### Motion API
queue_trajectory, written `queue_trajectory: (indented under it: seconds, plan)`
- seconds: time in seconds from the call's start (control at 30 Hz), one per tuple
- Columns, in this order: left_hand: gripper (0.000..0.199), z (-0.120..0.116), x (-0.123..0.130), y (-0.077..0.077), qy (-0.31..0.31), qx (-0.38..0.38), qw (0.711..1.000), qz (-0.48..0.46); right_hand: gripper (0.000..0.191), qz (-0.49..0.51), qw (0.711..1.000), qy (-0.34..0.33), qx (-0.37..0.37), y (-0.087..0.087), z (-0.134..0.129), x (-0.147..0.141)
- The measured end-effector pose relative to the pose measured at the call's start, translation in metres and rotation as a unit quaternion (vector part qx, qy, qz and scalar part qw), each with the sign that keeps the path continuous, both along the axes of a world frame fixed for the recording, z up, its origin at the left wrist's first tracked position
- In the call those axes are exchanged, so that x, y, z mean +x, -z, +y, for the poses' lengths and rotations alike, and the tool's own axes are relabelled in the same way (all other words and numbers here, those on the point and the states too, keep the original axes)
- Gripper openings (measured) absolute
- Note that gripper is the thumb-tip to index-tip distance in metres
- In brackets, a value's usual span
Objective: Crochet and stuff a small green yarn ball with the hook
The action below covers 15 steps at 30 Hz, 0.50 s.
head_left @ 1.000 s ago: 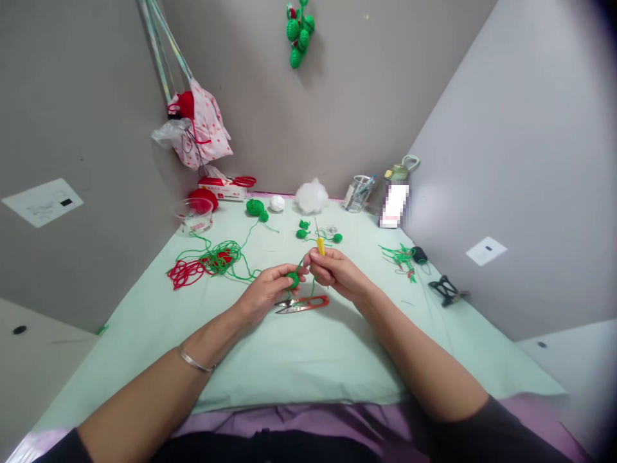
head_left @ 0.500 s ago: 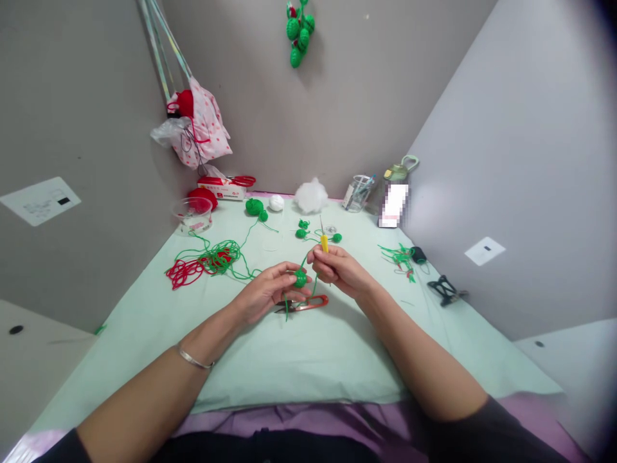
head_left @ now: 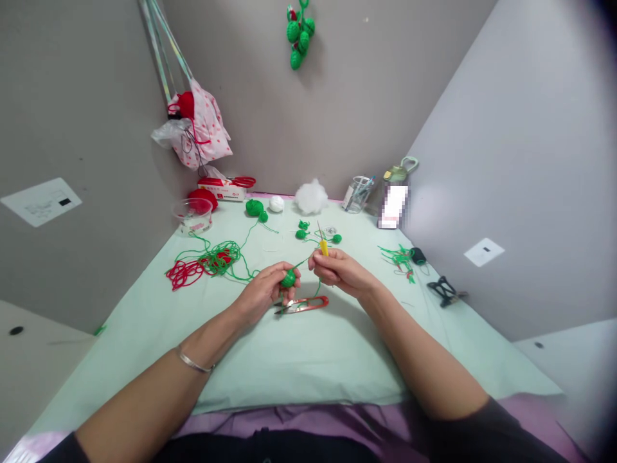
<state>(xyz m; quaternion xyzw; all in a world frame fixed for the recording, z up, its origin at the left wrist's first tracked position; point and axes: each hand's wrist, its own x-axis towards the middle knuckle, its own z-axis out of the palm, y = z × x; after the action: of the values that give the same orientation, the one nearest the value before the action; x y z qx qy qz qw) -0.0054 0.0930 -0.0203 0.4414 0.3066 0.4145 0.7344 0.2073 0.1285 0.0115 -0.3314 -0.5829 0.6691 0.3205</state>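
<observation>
My left hand (head_left: 270, 288) has its fingers wrapped round a small green crocheted ball (head_left: 288, 278). A strand of green yarn (head_left: 301, 262) runs taut from the ball to my right hand (head_left: 341, 269). That hand is closed on a crochet hook with a yellow handle (head_left: 324, 247), its thin metal shaft pointing up and away, and the fingers also pinch the yarn. Another length of green yarn hangs below the hands. Under them on the cloth lie thread snips (head_left: 308, 305) with orange-red handles, the blades toward my left hand.
Tangled green and red yarn (head_left: 212, 260) lies at left. Small green crocheted pieces (head_left: 301, 235), white stuffing (head_left: 311, 197) and a clear cup (head_left: 357, 195) stand farther back. At right are yarn scraps (head_left: 402, 256), a black thread spool (head_left: 418, 256) and a black stand (head_left: 446, 290).
My left hand has moved left with the green ball and closed more round it. The yarn between the hands is stretched longer. The hook's tip has tilted slightly left.
</observation>
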Motion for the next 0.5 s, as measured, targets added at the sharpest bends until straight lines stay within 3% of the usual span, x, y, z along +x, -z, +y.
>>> queue_trajectory:
  seconds: [0.23,0.37,0.5]
  plan:
    - [0.04,0.004,0.0,0.007,-0.012,-0.018,1.0,0.02,0.039,-0.08,0.996,0.01,0.049,-0.006,0.01,0.033]
    - [0.038,0.004,-0.001,0.006,-0.006,-0.019,0.999,0.044,0.043,-0.132,0.983,0.089,0.087,-0.014,0.018,0.06]
    - [0.035,0.001,-0.002,0.003,0.009,-0.01,0.998,0.069,0.042,-0.213,0.949,0.2,0.116,-0.011,0.032,0.081]
